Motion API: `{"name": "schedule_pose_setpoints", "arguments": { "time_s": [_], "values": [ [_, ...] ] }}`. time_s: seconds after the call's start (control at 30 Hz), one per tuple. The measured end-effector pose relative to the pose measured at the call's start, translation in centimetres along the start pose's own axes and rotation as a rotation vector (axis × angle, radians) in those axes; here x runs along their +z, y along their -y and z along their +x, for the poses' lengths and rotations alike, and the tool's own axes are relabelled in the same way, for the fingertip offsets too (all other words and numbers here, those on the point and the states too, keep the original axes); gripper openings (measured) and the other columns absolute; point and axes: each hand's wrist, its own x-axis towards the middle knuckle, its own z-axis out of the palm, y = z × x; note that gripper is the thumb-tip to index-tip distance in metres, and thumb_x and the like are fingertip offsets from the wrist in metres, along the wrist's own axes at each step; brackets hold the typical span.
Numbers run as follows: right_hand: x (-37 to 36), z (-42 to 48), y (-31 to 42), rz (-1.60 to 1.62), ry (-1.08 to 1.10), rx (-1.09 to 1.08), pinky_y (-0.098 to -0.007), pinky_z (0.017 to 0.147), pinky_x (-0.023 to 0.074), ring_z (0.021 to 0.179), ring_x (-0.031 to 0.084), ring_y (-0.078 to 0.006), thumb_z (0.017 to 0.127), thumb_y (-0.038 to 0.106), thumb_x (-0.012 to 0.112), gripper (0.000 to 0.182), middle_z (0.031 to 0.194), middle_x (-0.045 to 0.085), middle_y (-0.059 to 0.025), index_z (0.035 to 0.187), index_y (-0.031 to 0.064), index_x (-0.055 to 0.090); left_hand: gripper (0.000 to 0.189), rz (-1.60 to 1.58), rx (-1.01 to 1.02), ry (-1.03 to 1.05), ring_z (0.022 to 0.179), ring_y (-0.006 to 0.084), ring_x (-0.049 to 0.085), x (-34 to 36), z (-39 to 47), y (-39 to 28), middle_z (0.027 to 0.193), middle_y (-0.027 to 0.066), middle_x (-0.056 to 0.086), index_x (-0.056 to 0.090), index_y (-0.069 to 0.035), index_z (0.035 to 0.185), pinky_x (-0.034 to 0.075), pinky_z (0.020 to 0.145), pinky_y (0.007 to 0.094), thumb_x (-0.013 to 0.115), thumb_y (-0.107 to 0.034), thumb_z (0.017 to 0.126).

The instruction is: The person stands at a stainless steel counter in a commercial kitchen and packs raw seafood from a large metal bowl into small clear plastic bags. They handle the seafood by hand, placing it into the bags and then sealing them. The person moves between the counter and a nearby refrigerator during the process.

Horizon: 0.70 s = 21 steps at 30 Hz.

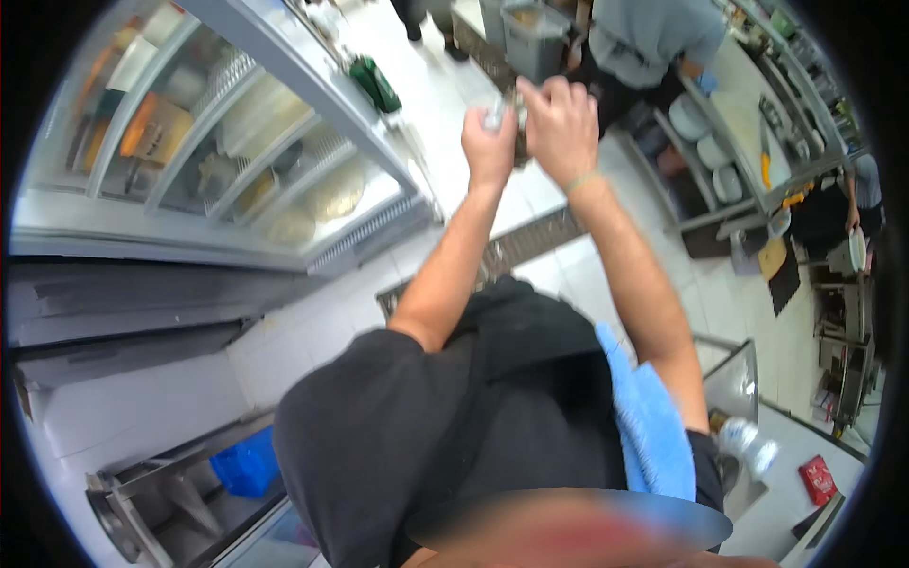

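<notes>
Both arms stretch out ahead of me above a tiled floor. My left hand (491, 149) is curled around a small clear object (493, 117), perhaps plastic or glass, its thumb along the side. Close beside it, my right hand (563, 128) has bent fingers and wears a thin band at the wrist. A brownish patch (522, 138) shows between the hands. Blur and the fingers hide whether it is part of a held thing or lies behind. A light blue towel (650, 426) hangs over my right shoulder, against my black clothing.
A glass-fronted fridge (312, 64) with stocked shelves stands at left. A floor drain grate (540, 241) runs below my arms. Ahead are a grey bin (536, 39) and a person in a grey shirt (639, 35) at a worktop (738, 92). Another person (863, 184) is at far right.
</notes>
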Motion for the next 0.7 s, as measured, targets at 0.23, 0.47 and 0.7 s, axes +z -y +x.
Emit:
{"name": "schedule_pose_setpoints", "arguments": {
  "time_s": [0.23, 0.47, 0.7],
  "values": [
    [0.3, -1.4, 0.8, 0.107, 0.064, 0.059, -0.0447, 0.080, 0.0448, 0.091, 0.058, -0.0296, 0.087, 0.013, 0.069, 0.023, 0.093, 0.060, -0.0081, 0.108, 0.0152, 0.078, 0.030, 0.020, -0.108, 0.046, 0.074, 0.0188, 0.061, 0.0, -0.7, -0.7, 0.081, 0.0118, 0.067, 0.061, -0.001, 0.092, 0.052, 0.069, 0.0368, 0.080, -0.023, 0.087],
    [0.9, -2.3, 0.7, 0.144, 0.163, 0.096, -0.0447, 0.082, 0.0453, 0.093, 0.059, -0.0297, 0.089, 0.016, 0.068, 0.019, 0.095, 0.062, -0.0083, 0.105, 0.0139, 0.079, 0.031, -0.028, -0.164, 0.048, 0.072, 0.0168, 0.062, -0.4, -2.0, 1.3, 0.081, 0.0097, 0.069, 0.061, -0.002, 0.093, 0.053, 0.068, 0.0351, 0.081, -0.024, 0.088],
    [1.9, -4.0, 1.2, 0.239, 0.153, 0.149, -0.0459, 0.084, 0.0481, 0.094, 0.061, -0.0309, 0.089, 0.015, 0.066, 0.019, 0.094, 0.063, -0.0100, 0.104, 0.0129, 0.078, 0.029, 0.004, -0.141, 0.071, 0.074, 0.0169, 0.062, -1.5, -3.1, 0.8, 0.082, 0.0093, 0.068, 0.061, -0.002, 0.092, 0.052, 0.068, 0.0353, 0.081, -0.024, 0.088]
  ]
}}
